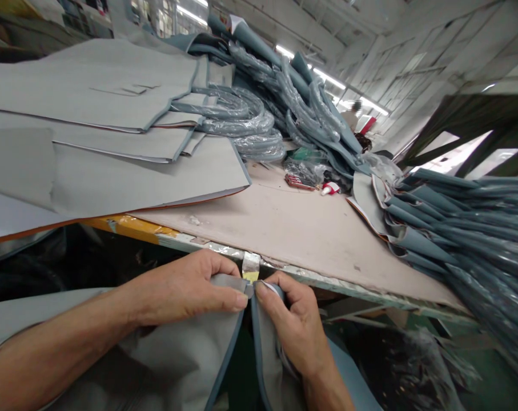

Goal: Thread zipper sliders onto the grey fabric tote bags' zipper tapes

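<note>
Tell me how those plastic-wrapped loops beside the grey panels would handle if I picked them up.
The loops would probably flex and sag, since they curve right round. Their shiny plastic looks slippery, so layers might slide. Several lie stacked, so lifting them together could feel heavy.

Landmark: worktable (301, 234), pale top. Above and beyond it: lit tube lights (329, 78) in rows under a whitish ceiling (327, 20). Below it: green floor (342, 337). Right, beyond it: pale wall (413, 85).

Both hands (233, 302) pinch grey panels (199, 354) below the table's edge (224, 248).
</note>
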`<state>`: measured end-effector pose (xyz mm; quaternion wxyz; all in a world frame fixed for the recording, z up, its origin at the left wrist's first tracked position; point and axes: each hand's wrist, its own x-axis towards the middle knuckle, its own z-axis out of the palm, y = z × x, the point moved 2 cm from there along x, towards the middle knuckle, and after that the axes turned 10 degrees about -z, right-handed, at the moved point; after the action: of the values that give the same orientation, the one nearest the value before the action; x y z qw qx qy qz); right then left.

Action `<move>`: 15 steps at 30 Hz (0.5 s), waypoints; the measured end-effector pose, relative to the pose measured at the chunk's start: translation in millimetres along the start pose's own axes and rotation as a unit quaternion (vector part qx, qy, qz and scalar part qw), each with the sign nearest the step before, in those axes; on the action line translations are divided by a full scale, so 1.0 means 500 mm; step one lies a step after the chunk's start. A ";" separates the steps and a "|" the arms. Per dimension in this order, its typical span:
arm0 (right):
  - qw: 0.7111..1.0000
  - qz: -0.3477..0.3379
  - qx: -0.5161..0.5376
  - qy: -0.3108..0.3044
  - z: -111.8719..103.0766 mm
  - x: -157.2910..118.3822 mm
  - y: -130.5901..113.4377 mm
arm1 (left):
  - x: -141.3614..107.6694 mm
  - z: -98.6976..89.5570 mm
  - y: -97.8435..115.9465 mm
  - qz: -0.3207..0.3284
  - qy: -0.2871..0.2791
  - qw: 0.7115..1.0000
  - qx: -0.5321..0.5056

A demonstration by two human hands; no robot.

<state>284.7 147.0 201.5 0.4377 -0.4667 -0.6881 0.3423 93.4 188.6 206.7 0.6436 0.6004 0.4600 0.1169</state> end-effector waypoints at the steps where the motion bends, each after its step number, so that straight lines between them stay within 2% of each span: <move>1: 1.000 0.009 0.005 -0.008 -0.003 0.001 0.001 | 0.002 0.001 0.000 0.005 -0.015 1.000 -0.009; 4: 0.999 0.031 0.018 -0.017 -0.008 0.004 0.001 | 0.009 0.004 -0.002 0.014 -0.042 0.997 -0.060; 8: 0.999 0.037 0.016 -0.016 -0.007 0.006 -0.005 | 0.016 0.006 -0.009 -0.032 -0.047 0.992 -0.115; 15: 0.998 0.055 0.020 -0.032 -0.005 0.009 -0.006 | 0.012 0.001 -0.001 -0.069 -0.064 0.990 -0.105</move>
<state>285.3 150.3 206.6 0.4055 -0.4834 -0.6682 0.3943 97.0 192.4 203.7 0.7380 0.5022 0.4433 0.0812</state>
